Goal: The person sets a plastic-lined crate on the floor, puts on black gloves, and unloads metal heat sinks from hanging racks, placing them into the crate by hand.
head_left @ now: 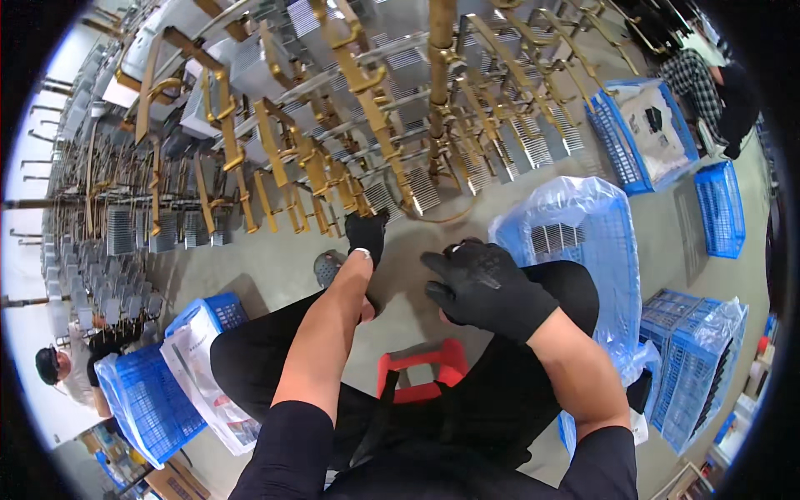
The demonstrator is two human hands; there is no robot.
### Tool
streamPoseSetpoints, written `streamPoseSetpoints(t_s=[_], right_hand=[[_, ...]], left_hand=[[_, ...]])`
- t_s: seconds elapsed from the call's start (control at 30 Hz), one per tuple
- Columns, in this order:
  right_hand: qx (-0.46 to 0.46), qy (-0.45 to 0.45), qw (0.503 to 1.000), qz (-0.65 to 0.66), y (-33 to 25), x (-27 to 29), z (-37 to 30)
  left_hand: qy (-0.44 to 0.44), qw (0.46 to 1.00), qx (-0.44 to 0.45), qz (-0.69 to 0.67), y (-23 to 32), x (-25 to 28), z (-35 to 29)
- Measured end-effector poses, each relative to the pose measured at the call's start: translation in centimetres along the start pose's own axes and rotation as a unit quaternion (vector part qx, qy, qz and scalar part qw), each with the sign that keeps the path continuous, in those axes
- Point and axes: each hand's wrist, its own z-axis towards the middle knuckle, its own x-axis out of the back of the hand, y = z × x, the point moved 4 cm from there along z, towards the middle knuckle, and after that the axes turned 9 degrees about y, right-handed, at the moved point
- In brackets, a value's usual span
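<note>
The left hand (367,236), in a black glove, is reaching up to the lower end of the rack (440,83), its fingertips meeting a finned part (382,198) there; the glove is hiding the grip, so whether it is holding the part cannot be told. The part is hanging low among brassy hooks (367,92), just beyond the fingers, and is showing a silvery-grey block of thin, straight, parallel fins, with narrow dark gaps running between them. A similar block (422,190) is hanging just to its right, its fins catching the light as fine pale stripes.

The right hand (483,282), gloved too, is hovering above the lap, fingers loosely bent, thumb standing apart from the forefinger with nothing showing between them. Beside it, a blue crate (623,258) is standing with a clear bag (575,196) lining it, and more finned pieces (557,238) are lying inside, their ribs showing as dark and light bands. A red stool (454,360) is showing between the knees.
</note>
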Motion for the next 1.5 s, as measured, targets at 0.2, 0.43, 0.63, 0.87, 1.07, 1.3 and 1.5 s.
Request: streamPoseSetpoints(t_s=[0.2,0.43,0.63,0.87,1.07,1.3,1.5], right_hand=[[0.0,-0.007,1.0,0.008,1.2,-0.6,-1.2],[0.017,-0.002,1.0,0.015,0.1,-1.2,-0.2],[0.015,-0.027,0.999,0.021,0.0,-1.2,0.0],[0.038,0.008,0.999,0.029,0.0,-1.0,-0.1],[0.04,-0.001,0.999,0.019,-0.6,-1.2,0.6],[0.027,0.013,1.0,0.005,1.0,-1.2,-0.9],[0.068,0.014,0.997,0.032,-0.9,-1.7,-0.2]], left_hand=[[-0.087,0.996,0.008,0.001,0.2,-2.0,-0.6],[-0.039,0.994,-0.079,0.058,-2.6,-2.8,0.5],[0.028,0.978,0.126,-0.162,-0.8,-1.1,0.0],[0.011,0.997,0.04,0.067,0.4,-0.4,-0.2],[0.06,0.962,0.028,0.264,-0.8,-2.5,0.0],[0.042,0.995,0.08,0.046,0.4,-2.7,-1.5],[0.021,0.98,-0.199,-0.018,-5.3,2.4,-0.7]])
